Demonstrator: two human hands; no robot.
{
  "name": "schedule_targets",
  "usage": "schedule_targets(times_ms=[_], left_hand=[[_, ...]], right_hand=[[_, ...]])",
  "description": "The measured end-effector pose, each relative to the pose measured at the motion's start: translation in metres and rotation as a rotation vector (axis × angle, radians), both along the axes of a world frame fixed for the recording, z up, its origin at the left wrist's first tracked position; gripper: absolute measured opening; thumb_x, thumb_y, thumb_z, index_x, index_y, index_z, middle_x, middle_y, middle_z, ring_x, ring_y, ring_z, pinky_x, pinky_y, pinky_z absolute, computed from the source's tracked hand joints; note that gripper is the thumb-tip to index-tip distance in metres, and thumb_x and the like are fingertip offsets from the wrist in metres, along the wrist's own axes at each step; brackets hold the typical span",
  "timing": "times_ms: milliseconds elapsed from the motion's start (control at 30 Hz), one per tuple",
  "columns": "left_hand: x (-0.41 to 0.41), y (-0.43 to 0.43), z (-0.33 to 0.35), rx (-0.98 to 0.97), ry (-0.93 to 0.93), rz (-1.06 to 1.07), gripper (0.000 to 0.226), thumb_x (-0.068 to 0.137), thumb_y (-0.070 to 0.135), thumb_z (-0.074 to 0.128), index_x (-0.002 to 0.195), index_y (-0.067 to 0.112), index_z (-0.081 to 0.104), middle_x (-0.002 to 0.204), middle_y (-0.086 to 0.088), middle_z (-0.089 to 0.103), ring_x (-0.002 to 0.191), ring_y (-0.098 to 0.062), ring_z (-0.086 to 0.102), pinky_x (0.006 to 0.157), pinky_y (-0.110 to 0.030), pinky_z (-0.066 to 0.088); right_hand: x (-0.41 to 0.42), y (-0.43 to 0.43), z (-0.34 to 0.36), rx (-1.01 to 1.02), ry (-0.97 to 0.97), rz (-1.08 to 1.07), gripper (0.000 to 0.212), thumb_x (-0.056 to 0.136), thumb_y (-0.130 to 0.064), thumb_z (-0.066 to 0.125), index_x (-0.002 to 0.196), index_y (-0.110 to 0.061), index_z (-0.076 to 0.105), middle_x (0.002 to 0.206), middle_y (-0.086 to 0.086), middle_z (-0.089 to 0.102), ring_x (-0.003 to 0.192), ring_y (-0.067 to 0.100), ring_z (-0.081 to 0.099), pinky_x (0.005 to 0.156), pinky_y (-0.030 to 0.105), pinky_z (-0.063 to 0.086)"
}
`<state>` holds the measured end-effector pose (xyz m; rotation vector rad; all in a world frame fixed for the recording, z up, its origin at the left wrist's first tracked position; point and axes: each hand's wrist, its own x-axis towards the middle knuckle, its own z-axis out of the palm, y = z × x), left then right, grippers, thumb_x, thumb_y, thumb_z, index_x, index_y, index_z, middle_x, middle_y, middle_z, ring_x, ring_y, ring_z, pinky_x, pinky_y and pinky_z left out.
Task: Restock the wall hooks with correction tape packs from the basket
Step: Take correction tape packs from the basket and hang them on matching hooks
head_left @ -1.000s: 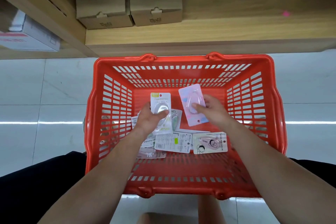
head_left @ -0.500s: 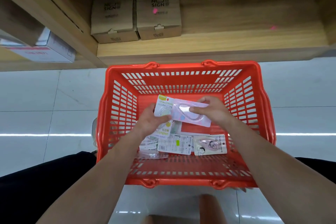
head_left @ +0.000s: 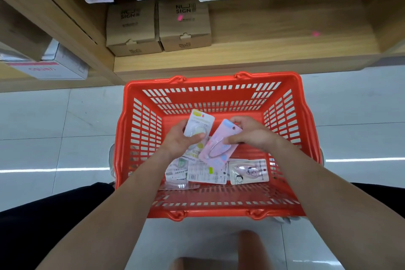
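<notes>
So left hand point(head_left: 177, 140) grips a white-and-yellow correction tape pack point(head_left: 198, 127), right hand point(head_left: 252, 133) pinches a pink blister pack point(head_left: 221, 144), both over the red plastic basket point(head_left: 210, 81). Carrying 2 at once, 1 slick card could easily slip.

Both bare forearms come in from 7 and 5 o'clock and meet near the centre. The left hand point(head_left: 175, 141) grips a white pack point(head_left: 199, 125); the right hand point(head_left: 254, 132) pinches a pink pack point(head_left: 220, 146).
</notes>
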<state>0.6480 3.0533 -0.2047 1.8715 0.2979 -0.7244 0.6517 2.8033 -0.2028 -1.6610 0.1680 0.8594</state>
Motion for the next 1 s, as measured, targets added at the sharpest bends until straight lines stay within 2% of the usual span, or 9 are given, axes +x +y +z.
schedule_targets(times_ms=[100,233,367,500,600,700,767,933,1000], left_hand=[[-0.003,-0.015,-0.005,-0.037,0.02,-0.08,0.043,0.092,0.039,0.075,0.13,0.023,0.062,0.116,0.005,0.073,0.105,-0.016,0.071,0.087,-0.033,0.058],[-0.01,-0.025,-0.014,-0.085,0.093,-0.114,0.043,0.087,0.042,0.08,0.125,0.027,0.066,0.11,0.007,0.077,0.099,-0.012,0.073,0.081,-0.029,0.058],[-0.013,-0.022,-0.027,0.002,0.134,-0.126,0.044,0.083,0.031,0.085,0.12,0.028,0.061,0.105,0.01,0.072,0.094,-0.008,0.07,0.076,-0.025,0.055],[-0.014,-0.008,-0.043,0.06,0.133,-0.07,0.052,0.084,0.028,0.084,0.127,0.018,0.056,0.107,0.009,0.068,0.092,-0.008,0.067,0.06,-0.013,0.049],[-0.016,0.0,-0.052,0.091,0.132,-0.056,0.059,0.083,0.032,0.084,0.133,0.019,0.056,0.119,0.005,0.069,0.106,-0.014,0.068,0.071,-0.021,0.051],[-0.018,0.0,-0.056,0.089,0.14,-0.057,0.05,0.084,0.03,0.084,0.127,0.022,0.06,0.115,0.005,0.071,0.102,-0.012,0.069,0.075,-0.027,0.055],[-0.018,0.0,-0.058,0.091,0.161,-0.06,0.051,0.083,0.032,0.085,0.127,0.023,0.06,0.116,0.005,0.072,0.103,-0.014,0.069,0.084,-0.034,0.058],[-0.015,0.0,-0.05,0.084,0.152,-0.031,0.082,0.067,0.054,0.086,0.136,0.023,0.055,0.122,0.005,0.07,0.11,-0.017,0.068,0.093,-0.04,0.058],[-0.011,0.0,-0.042,0.083,0.137,-0.007,0.071,0.074,0.046,0.087,0.134,0.022,0.058,0.118,0.005,0.071,0.106,-0.017,0.069,0.087,-0.036,0.058]], right_hand=[[0.0,0.007,-0.003,0.057,-0.027,-0.094,0.029,0.075,0.002,0.086,0.091,-0.012,0.066,0.08,-0.001,0.075,0.073,0.01,0.071,0.066,0.023,0.055],[-0.002,0.018,-0.011,0.01,-0.07,-0.213,0.031,0.071,-0.005,0.092,0.09,-0.01,0.067,0.083,0.009,0.073,0.07,0.018,0.067,0.061,0.026,0.054],[-0.008,0.013,-0.043,-0.138,-0.058,-0.3,0.027,0.082,-0.03,0.086,0.096,-0.021,0.065,0.086,-0.002,0.065,0.071,0.012,0.062,0.063,0.026,0.048],[-0.038,-0.02,-0.077,-0.445,0.069,0.103,0.027,0.088,-0.028,0.081,0.11,-0.023,0.066,0.106,-0.003,0.066,0.101,0.017,0.066,0.075,0.023,0.045],[-0.054,-0.024,-0.084,-0.579,0.111,0.365,0.043,0.075,-0.023,0.09,0.11,-0.027,0.065,0.112,-0.005,0.066,0.103,0.016,0.063,0.081,0.024,0.044],[-0.053,-0.024,-0.087,-0.635,0.124,0.399,0.055,0.066,-0.025,0.096,0.108,-0.029,0.061,0.111,-0.006,0.062,0.102,0.017,0.061,0.078,0.027,0.044],[-0.049,-0.026,-0.086,-0.636,0.094,0.414,0.048,0.067,-0.026,0.095,0.099,-0.03,0.061,0.105,-0.008,0.062,0.097,0.016,0.061,0.073,0.028,0.042],[-0.039,-0.023,-0.078,-0.477,0.054,0.166,0.026,0.081,-0.018,0.085,0.091,-0.03,0.065,0.093,-0.01,0.07,0.088,0.013,0.067,0.07,0.026,0.049],[-0.03,-0.021,-0.067,-0.396,0.043,0.025,0.027,0.085,-0.013,0.081,0.1,-0.025,0.062,0.101,-0.004,0.072,0.093,0.015,0.069,0.083,0.034,0.057]])
